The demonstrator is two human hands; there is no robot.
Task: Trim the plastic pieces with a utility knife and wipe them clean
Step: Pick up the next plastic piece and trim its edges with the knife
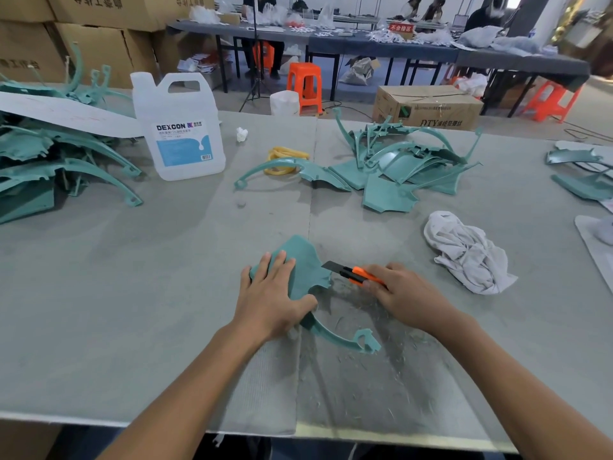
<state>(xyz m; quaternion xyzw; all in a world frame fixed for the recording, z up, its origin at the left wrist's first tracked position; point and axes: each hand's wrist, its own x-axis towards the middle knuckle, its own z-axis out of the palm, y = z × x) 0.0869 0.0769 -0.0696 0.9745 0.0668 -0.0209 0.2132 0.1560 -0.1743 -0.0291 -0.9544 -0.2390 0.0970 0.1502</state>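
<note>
A teal plastic piece (306, 260) lies flat on the grey table near the front, its curved arm reaching toward me on the right. My left hand (270, 298) presses down on it with fingers spread and straight. My right hand (403, 293) grips an orange utility knife (356, 273). The knife's dark blade points left at the piece's right edge. A crumpled white rag (464, 252) lies on the table to the right of my right hand.
Piles of teal plastic pieces sit at the left (49, 161) and at the centre back (404, 164). A white jug of liquid (180, 127) stands at the back left, yellow rubber bands (285, 157) beside it. Plastic shavings (381, 356) litter the mat.
</note>
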